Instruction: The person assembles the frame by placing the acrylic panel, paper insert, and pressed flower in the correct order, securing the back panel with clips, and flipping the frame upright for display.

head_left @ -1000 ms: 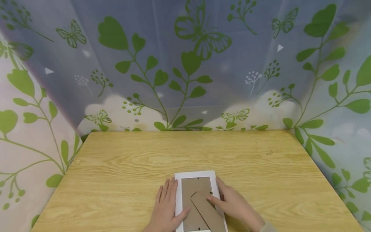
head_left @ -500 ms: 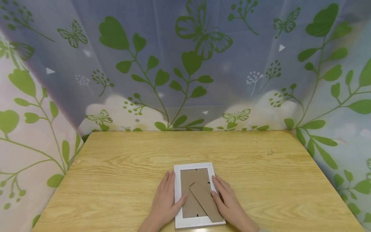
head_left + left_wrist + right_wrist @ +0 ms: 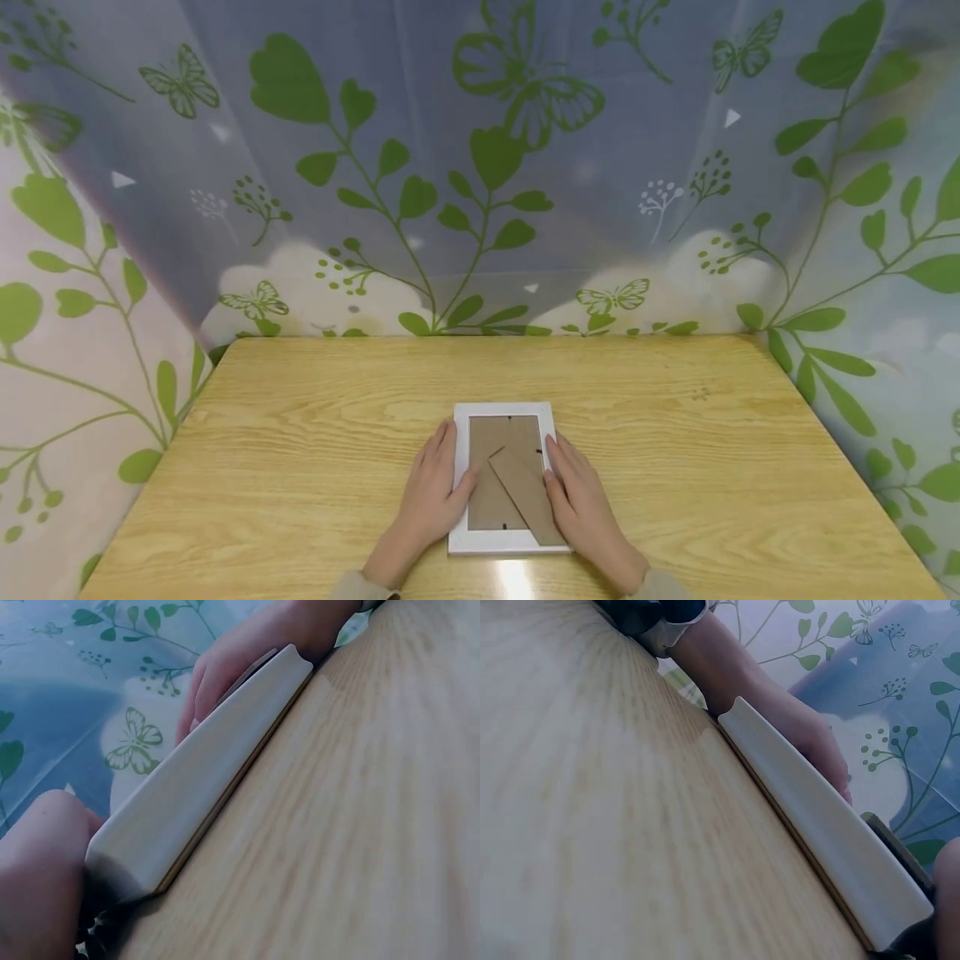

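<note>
A white picture frame (image 3: 504,432) lies face down on the wooden table, its brown backing board showing. Slanting across that board is the brown easel leg (image 3: 523,492), with small black tabs around the board's edges. My left hand (image 3: 429,487) grips the left side, thumb over the border and fingers along the outer edge. On the opposite side my right hand (image 3: 587,504) holds the frame the same way, its thumb beside the easel leg. The left wrist view shows the frame's pale moulded edge (image 3: 195,780) low against the tabletop.
The wood-grain table (image 3: 315,417) reaches back to a curtain (image 3: 420,167) printed with green leaves and butterflies, which also hangs along both sides. A bright reflection (image 3: 514,577) shines on the tabletop just in front of the frame.
Both hands and the picture frame have moved forward, away from the person, and the frame's near border has come into view. The right thumb has shifted from the backing toward the right border.
</note>
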{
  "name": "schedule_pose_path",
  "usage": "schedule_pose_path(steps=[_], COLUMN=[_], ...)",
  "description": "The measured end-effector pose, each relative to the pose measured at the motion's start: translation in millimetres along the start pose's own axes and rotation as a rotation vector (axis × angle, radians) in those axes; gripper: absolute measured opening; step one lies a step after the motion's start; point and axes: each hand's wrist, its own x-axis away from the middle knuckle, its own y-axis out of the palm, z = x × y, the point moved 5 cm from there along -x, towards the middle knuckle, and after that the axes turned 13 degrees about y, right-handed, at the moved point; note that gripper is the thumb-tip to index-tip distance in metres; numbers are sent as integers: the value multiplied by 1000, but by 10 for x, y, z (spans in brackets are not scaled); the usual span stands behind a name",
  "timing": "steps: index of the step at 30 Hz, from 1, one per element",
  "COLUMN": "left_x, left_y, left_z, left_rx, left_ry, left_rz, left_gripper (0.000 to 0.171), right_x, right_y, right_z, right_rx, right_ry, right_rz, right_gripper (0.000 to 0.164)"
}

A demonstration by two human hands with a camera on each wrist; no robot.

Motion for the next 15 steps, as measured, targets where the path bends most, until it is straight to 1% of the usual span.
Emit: schedule_pose_path(steps=[4,7,9,12,14,15], left_x=[-22,-17,-9,-21,-52,-76], left_y=[8,-5,-21,-60,-103,-130], left_z=[-1,-4,-1,26,70,100], left_rx=[44,118,210,414,550,603], left_ry=[-11,-20,-16,5,32,49], left_rz=[15,47,79,131,163,178], left_gripper=[70,72,73,76,77,77], right_x=[-27,-37,-42,-45,-51,-55], right_y=[15,21,26,32,39,44], right_z=[11,22,28,34,24,15], right_rx=[10,16,8,-8,-5,4], right_ry=[23,43,62,95,97,88], right_rz=[-2,-19,-43,-79,-96,-97], right_gripper=[45,45,45,44,45,45])
